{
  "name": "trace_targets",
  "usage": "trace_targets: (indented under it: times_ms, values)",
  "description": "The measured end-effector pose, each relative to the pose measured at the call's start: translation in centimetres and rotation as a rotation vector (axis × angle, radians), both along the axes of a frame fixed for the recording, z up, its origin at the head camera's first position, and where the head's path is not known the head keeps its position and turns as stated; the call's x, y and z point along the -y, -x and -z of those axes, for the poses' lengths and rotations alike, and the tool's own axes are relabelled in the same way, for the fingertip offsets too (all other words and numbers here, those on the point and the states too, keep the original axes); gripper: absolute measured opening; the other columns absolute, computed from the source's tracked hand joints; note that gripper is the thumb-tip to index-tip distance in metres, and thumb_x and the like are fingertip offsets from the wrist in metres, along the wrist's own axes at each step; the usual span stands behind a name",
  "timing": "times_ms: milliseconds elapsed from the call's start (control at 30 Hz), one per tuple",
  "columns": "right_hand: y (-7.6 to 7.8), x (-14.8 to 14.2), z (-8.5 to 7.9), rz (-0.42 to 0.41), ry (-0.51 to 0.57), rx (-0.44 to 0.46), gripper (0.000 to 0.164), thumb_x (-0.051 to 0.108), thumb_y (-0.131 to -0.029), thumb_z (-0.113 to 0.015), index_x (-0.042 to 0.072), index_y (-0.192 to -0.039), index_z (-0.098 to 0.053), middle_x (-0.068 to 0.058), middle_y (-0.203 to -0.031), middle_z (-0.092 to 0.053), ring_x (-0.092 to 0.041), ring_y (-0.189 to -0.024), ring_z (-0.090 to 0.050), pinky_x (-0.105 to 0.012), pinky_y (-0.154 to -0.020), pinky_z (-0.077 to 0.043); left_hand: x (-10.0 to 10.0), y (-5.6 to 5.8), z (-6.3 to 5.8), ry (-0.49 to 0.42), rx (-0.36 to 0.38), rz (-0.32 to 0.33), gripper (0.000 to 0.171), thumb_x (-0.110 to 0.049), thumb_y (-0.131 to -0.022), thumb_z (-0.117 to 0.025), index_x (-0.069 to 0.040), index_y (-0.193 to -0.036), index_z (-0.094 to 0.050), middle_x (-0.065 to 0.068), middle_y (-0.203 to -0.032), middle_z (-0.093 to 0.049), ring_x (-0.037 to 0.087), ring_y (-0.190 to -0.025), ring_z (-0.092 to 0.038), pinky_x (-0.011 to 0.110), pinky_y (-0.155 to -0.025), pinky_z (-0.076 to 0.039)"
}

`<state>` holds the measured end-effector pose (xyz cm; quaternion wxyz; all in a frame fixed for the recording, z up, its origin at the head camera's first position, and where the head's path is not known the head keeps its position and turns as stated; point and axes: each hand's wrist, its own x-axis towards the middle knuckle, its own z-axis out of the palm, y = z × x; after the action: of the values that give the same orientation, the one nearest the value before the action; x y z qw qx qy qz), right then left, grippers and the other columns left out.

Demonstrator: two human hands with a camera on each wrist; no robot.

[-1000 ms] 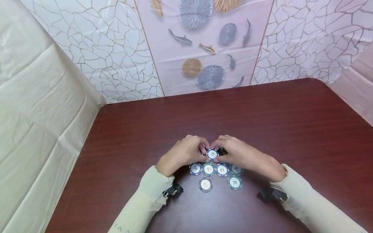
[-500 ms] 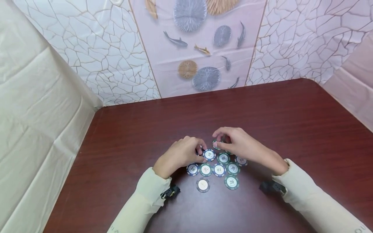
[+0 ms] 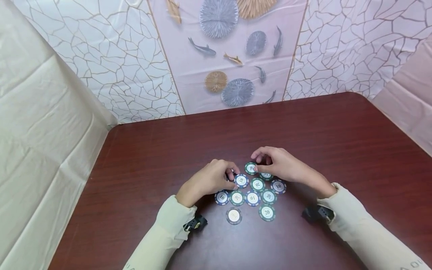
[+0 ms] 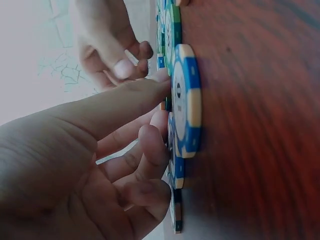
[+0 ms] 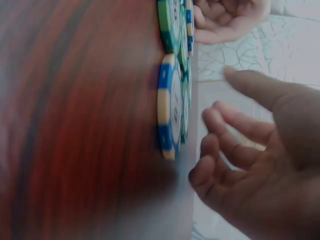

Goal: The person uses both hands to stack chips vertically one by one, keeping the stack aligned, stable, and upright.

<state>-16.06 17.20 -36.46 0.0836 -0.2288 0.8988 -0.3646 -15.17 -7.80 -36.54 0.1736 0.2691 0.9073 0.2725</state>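
Blue chips point(image 3: 252, 198) read "10", green chips point(image 3: 267, 212) "20"; the grey chip point(image 3: 234, 216) is illegible.

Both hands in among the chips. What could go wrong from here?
1. The left hand has its thumb and index finger right by the edge of a blue chip; a small slip might nudge it out of place.
2. The right hand has its thumb over the farthest green chip in the head view; lowering it could shift that chip.
3. The row of four chips is tightly spaced, so one bump might spread to neighbours.
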Motion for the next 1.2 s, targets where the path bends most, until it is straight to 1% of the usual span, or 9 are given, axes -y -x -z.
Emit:
trace_targets:
  times_ms: [100, 200, 333, 533, 700, 867, 1033, 1200]
  values:
    - [-0.1, 0.1, 0.3, -0.025, -0.024, -0.003, 0.035, 0.013, -0.091, -0.084, 0.003, -0.121, -0.07, -0.006, -0.099, -0.065, -0.02, -0.089, -0.058, -0.033, -0.077, -0.049, 0.1, 0.0, 0.2, -0.012, -0.004, 0.007, 0.031, -0.016, -0.087, -0.09, -0.01, -0.113, -0.076, -0.005, -0.082, -0.065, 0.01, -0.076, -0.06, 0.023, -0.072, -0.051]
    - [-0.2, 0.2, 0.5, -0.024, -0.049, 0.012, 0.038, 0.014, -0.09, -0.086, 0.003, -0.122, -0.069, -0.008, -0.101, -0.062, -0.022, -0.092, -0.057, -0.036, -0.08, -0.048, 0.1, 0.0, 0.2, -0.017, 0.0, 0.004, 0.03, -0.016, -0.087, -0.09, -0.011, -0.113, -0.076, -0.005, -0.082, -0.064, 0.01, -0.075, -0.06, 0.023, -0.072, -0.051]
    - [-0.3, 0.6, 0.6, -0.001, -0.081, 0.028, 0.036, 0.014, -0.09, -0.085, 0.005, -0.121, -0.07, -0.006, -0.1, -0.061, -0.022, -0.092, -0.056, -0.036, -0.081, -0.047, 0.2, -0.1, 0.0, -0.011, 0.016, -0.009, 0.031, -0.017, -0.087, -0.09, -0.011, -0.114, -0.076, -0.005, -0.083, -0.065, 0.01, -0.076, -0.06, 0.022, -0.072, -0.051]
    - [-0.5, 1.1, 0.8, 0.009, -0.118, -0.003, 0.035, 0.013, -0.09, -0.086, 0.006, -0.121, -0.072, -0.005, -0.097, -0.06, -0.022, -0.09, -0.055, -0.037, -0.078, -0.047, 0.3, -0.1, -0.2, -0.013, 0.045, -0.013, 0.03, -0.016, -0.089, -0.088, -0.013, -0.115, -0.075, -0.004, -0.084, -0.065, 0.01, -0.074, -0.059, 0.022, -0.07, -0.05]
    - [-0.5, 1.2, 0.8, -0.002, -0.125, -0.011, 0.035, 0.012, -0.09, -0.085, 0.005, -0.122, -0.072, -0.006, -0.097, -0.059, -0.022, -0.088, -0.054, -0.037, -0.076, -0.047, 0.4, 0.0, -0.2, -0.013, 0.043, -0.009, 0.03, -0.017, -0.089, -0.088, -0.013, -0.115, -0.074, -0.005, -0.084, -0.065, 0.009, -0.074, -0.059, 0.021, -0.07, -0.05]
    - [-0.6, 1.2, 0.9, -0.019, -0.132, -0.029, 0.034, 0.011, -0.091, -0.084, 0.004, -0.122, -0.072, -0.006, -0.098, -0.059, -0.021, -0.089, -0.055, -0.036, -0.076, -0.048, 0.4, 0.0, -0.1, -0.011, 0.035, -0.004, 0.031, -0.016, -0.088, -0.088, -0.013, -0.115, -0.075, -0.005, -0.084, -0.065, 0.008, -0.075, -0.059, 0.021, -0.071, -0.05]
    - [-0.6, 1.2, 0.9, -0.044, -0.17, -0.055, 0.034, 0.011, -0.092, -0.083, 0.003, -0.122, -0.072, -0.005, -0.099, -0.059, -0.019, -0.087, -0.055, -0.034, -0.075, -0.049, 0.4, 0.0, 0.0, -0.009, 0.034, 0.001, 0.031, -0.017, -0.088, -0.088, -0.013, -0.116, -0.074, -0.005, -0.084, -0.064, 0.008, -0.071, -0.058, 0.021, -0.069, -0.049]
    - [-0.9, 1.2, 0.8, -0.017, -0.244, -0.139, 0.033, 0.018, -0.089, -0.085, 0.006, -0.118, -0.073, -0.001, -0.097, -0.059, -0.014, -0.081, -0.054, -0.031, -0.069, -0.048, 0.3, 0.0, -0.1, -0.004, 0.032, -0.002, 0.031, -0.017, -0.089, -0.088, -0.014, -0.116, -0.074, -0.005, -0.085, -0.064, 0.007, -0.069, -0.057, 0.021, -0.068, -0.049]
